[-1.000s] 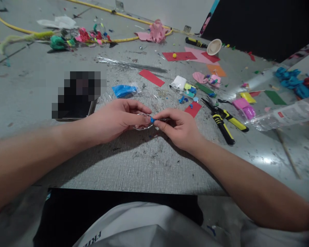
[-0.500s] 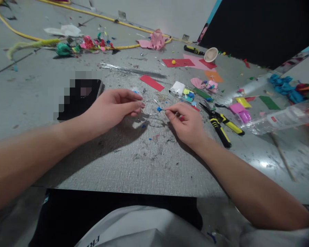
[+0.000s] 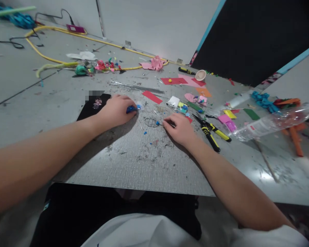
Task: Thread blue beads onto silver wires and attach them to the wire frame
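Note:
My right hand (image 3: 179, 128) pinches the handle end of a small wire racket (image 3: 151, 122) just above the table. Its loop is round with crossing wires inside, and a blob of blue clay (image 3: 157, 123) sits where loop and handle meet. To the left, my left hand (image 3: 119, 110) is closed on a blue lump (image 3: 131, 109), which looks like clay; part of it is hidden by the fingers. A dark phone (image 3: 94, 104) lies partly under my left hand and wrist. Small blue bits (image 3: 145, 132) are on the table below the racket.
Yellow-and-black pliers (image 3: 212, 132) lie open right of my right hand. Farther right is a clear plastic bottle (image 3: 275, 121). Beyond my hands are wire lengths (image 3: 136, 87), a red strip (image 3: 152, 97), clay packets (image 3: 173, 101) and a yellow hose (image 3: 92, 40).
My left hand has let go of the racket's loop and moved left, closing on the blue lump. My right hand still holds the racket, now lower. The view has shifted.

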Demonstrator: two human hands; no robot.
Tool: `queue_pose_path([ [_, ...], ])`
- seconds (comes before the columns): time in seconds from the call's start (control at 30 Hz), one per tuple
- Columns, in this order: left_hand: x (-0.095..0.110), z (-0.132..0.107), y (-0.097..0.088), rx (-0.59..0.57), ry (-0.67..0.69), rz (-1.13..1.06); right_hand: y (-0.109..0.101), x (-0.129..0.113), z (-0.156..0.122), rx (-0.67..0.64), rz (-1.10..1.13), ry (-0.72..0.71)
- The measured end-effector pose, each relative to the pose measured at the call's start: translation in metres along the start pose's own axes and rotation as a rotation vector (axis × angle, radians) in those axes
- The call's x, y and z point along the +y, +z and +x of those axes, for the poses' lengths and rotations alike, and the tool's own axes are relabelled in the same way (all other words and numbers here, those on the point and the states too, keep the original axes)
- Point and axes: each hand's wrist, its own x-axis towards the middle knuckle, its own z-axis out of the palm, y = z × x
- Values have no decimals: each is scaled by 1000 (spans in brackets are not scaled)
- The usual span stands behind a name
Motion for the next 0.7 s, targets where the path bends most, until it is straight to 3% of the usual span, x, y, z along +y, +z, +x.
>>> queue_pose_path([
  [0.07, -2, 2, 2, 5, 47, 222, 1, 1, 2, 21, -2, -1],
  [0.13, 1, 2, 3, 6, 93, 305, 2, 1, 4, 50, 7, -2],
  [0.33, 23, -10, 3, 130, 189, 86, -2, -12, 9, 120, 14, -66],
  [0.43, 37, -20, 2, 185, 228, -36, -6, -28, 21, 65, 83, -61],
  [0.53, 52, -24, 3, 217, 318, -51, -7, -43, 40, -7, 349, 68],
  [0.7, 70, -17, 12, 179, 326, -13, -3, -56, 59, 68, 834, 239],
])
